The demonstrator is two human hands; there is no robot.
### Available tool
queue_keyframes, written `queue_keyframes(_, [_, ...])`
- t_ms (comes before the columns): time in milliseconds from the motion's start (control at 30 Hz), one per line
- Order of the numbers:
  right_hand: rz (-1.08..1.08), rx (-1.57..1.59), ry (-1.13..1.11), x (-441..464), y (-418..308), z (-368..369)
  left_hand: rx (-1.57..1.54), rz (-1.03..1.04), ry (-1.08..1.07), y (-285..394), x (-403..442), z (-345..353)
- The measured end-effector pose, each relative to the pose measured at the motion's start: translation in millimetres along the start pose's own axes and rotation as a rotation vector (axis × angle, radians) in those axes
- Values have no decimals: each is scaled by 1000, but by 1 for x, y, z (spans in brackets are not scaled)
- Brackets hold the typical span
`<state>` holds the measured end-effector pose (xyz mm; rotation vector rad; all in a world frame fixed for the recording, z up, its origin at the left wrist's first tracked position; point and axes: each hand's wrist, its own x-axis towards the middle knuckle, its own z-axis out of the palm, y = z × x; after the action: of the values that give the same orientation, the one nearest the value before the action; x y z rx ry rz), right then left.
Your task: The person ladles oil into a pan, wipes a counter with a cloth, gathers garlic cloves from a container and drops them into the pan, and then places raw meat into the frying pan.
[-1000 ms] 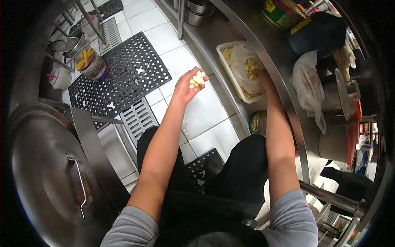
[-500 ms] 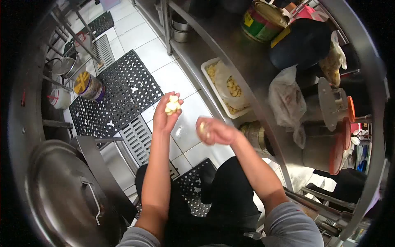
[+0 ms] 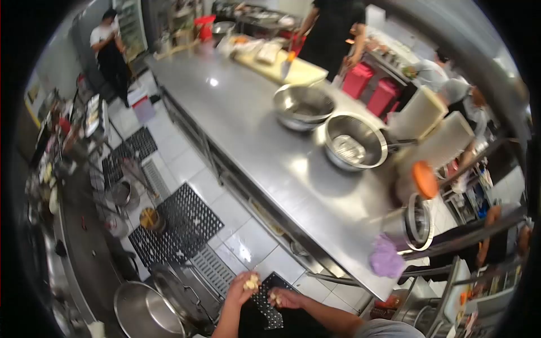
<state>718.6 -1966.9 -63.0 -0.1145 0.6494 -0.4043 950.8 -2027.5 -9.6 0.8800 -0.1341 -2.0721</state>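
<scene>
Garlic cloves (image 3: 252, 283) held low beside the table (image 3: 236, 124)

The cloves sit in the left hand (image 3: 239, 289), its grip cupped around them. Just beside it, the right hand (image 3: 288, 298) has a narrow grip with pale bits (image 3: 274, 298) at the fingertips, too small to make out well. An open pot (image 3: 138, 310) stands near the left arm, a lid (image 3: 174, 290) next to it. Beyond lies a black mat (image 3: 183, 225) on white tiles (image 3: 239, 242). Two steel bowls (image 3: 338, 135) stand close together on the table, a purple bundle (image 3: 386, 257) near its corner. Across the room, a person in white and black (image 3: 105, 42) stands by a fridge (image 3: 131, 28).
</scene>
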Motion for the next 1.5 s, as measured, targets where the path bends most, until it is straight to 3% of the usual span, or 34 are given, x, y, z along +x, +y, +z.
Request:
queue_keyframes(100, [22,25,-27,-95,3,75,128,-161,-31,19,-76,65])
queue_keyframes(200, [-63,38,-71,-158,36,105,163,-303,-119,17,-127,91])
queue_keyframes(267, [-103,-30,99,-198,48,137,325,-353,-79,17,-153,131])
queue_keyframes(333, [-313,73,104,-219,77,139,392,-421,-96,8,-166,137])
queue_keyframes(433, [-509,266,353,-246,109,154,495,-506,-181,4,-191,173])
queue_keyframes(600, [-781,548,366,-273,175,154,545,-703,-366,-36,-179,204])
queue_keyframes(933, [-1325,855,465,-430,297,177,732,-1038,-709,-241,-224,348])
queue_keyframes(1167, [-1612,1159,621,-476,401,174,894,-1460,-933,-378,-309,431])
queue_keyframes(1400, [-1951,1387,655,-500,439,187,1059,-1824,-1029,-501,-360,442])
queue_keyframes(1500, [-2068,1415,678,-504,465,189,1184,-1885,-1085,-545,-398,445])
